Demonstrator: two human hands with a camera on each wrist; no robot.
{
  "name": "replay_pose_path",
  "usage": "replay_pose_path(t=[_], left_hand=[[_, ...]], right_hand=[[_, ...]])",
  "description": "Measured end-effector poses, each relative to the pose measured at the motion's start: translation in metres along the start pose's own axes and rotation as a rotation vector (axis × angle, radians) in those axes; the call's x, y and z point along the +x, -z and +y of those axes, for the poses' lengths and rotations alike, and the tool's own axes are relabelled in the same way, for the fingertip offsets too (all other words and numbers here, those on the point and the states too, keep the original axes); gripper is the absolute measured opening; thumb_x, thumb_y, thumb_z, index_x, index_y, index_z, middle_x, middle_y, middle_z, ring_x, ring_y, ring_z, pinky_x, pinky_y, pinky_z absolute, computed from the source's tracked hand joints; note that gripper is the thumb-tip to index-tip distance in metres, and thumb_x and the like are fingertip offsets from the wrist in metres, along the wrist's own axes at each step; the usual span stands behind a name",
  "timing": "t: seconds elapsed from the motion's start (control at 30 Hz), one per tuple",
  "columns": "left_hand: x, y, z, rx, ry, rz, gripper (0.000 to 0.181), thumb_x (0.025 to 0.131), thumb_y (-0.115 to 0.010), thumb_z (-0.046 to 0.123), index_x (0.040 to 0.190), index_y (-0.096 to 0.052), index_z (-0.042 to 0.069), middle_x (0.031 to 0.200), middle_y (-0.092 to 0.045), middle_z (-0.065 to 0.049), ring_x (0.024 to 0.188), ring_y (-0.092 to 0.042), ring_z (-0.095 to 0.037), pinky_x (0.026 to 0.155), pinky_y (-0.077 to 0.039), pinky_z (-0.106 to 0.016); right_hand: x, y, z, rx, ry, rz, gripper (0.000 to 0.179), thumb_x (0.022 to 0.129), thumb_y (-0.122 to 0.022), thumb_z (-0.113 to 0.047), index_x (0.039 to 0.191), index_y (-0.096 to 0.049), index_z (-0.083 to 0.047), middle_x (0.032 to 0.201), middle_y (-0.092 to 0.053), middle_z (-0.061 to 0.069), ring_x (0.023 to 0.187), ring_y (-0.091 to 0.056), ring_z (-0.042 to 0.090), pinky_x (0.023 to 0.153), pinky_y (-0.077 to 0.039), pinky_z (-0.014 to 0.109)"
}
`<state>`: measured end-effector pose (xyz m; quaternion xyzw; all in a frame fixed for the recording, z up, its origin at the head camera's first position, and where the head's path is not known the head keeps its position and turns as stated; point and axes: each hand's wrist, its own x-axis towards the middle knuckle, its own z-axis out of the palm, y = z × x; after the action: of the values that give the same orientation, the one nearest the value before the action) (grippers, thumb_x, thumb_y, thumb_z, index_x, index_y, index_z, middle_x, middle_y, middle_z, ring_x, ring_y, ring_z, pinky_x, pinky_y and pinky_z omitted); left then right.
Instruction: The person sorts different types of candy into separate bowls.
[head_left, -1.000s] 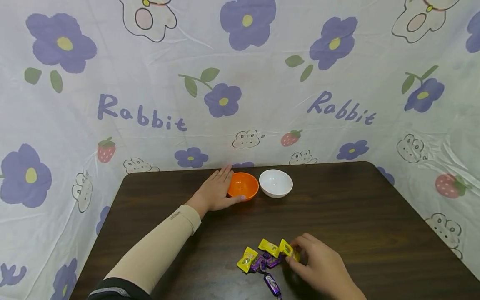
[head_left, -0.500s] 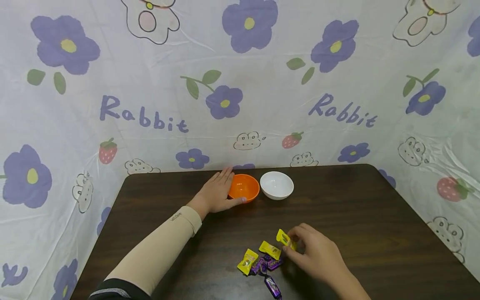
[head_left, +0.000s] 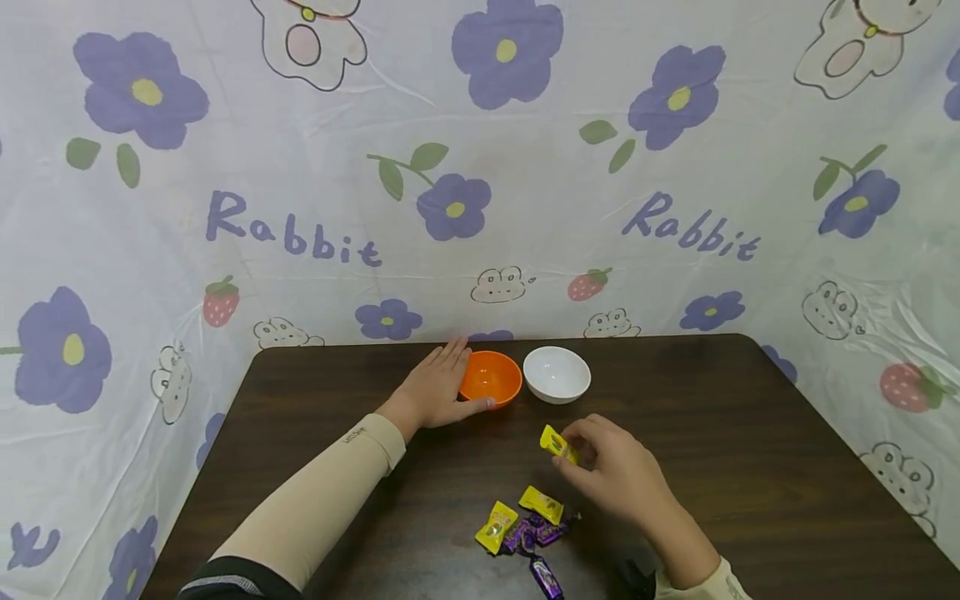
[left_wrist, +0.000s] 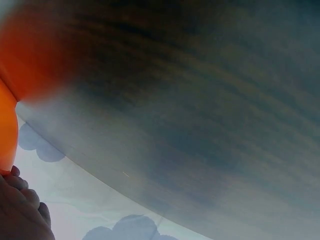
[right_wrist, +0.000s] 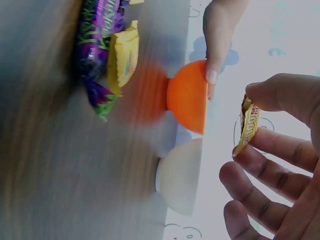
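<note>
**Up in the right hand (head_left: pixel 621 472), one yellow candy (head_left: pixel 557 444)**

The right hand pinches the candy between its thumb and fingertips, and the candy looks to be up off the brown counter (head_left: pixel 712 433). In the head view the candy lies on a slant: its free end points forward and to the left, about toward the orange bowl (head_left: pixel 495 375). That bowl is ahead of the right hand and to its left. The white bowl (head_left: pixel 557 375) sits just beside it, on the right, nearer to the right hand.

The left hand (head_left: pixel 431 393) is farther from the candy. Its fingers lie straight along the left side of the orange bowl, and its thumb rests at the near rim. The two hands are apart. Back and to the left of the right hand, two more yellow candies (head_left: pixel 497 527) lie in a small pile with some purple candies (head_left: pixel 546 577).
</note>
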<state>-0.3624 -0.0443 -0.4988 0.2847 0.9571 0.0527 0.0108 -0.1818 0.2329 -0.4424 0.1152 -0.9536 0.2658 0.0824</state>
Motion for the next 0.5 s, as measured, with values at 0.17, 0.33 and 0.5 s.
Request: replay_pose_path(t=[0.17,0.33,0.5], left_hand=[[0.000,0.001,0.000,-0.008,-0.003,-0.008,0.113,0.094,-0.028,0.089,0.170,-0.021,0.005,0.180,-0.007,-0.010,0.168,-0.010,-0.026,0.136,-0.009,-0.045],[0.002,-0.001,0.000,-0.009,-0.003,-0.002,0.113,0.094,-0.028,0.089,0.170,-0.022,0.005,0.180,-0.009,-0.011,0.168,-0.012,-0.027,0.136,-0.011,-0.046],[0.000,0.001,0.001,-0.009,-0.007,0.008,0.111,0.096,-0.031,0.087,0.169,-0.024,0.004,0.180,-0.012,-0.012,0.167,-0.015,-0.028,0.136,-0.014,-0.047]], right_hand=[[0.013,-0.007,0.003,0.039,-0.012,0.026,0.020,0.090,-0.085,-0.027,0.106,-0.076,-0.018,0.095,-0.068,-0.003,0.084,-0.063,0.014,0.070,-0.052,0.027],[0.027,-0.014,0.006,0.040,-0.021,0.025,0.020,0.090,-0.085,-0.028,0.104,-0.074,-0.017,0.092,-0.066,0.000,0.079,-0.056,0.013,0.067,-0.048,0.027],[0.041,-0.019,0.009,0.025,-0.042,0.025,0.025,0.091,-0.084,-0.031,0.107,-0.075,-0.015,0.095,-0.067,0.002,0.081,-0.057,0.014,0.070,-0.051,0.030]])
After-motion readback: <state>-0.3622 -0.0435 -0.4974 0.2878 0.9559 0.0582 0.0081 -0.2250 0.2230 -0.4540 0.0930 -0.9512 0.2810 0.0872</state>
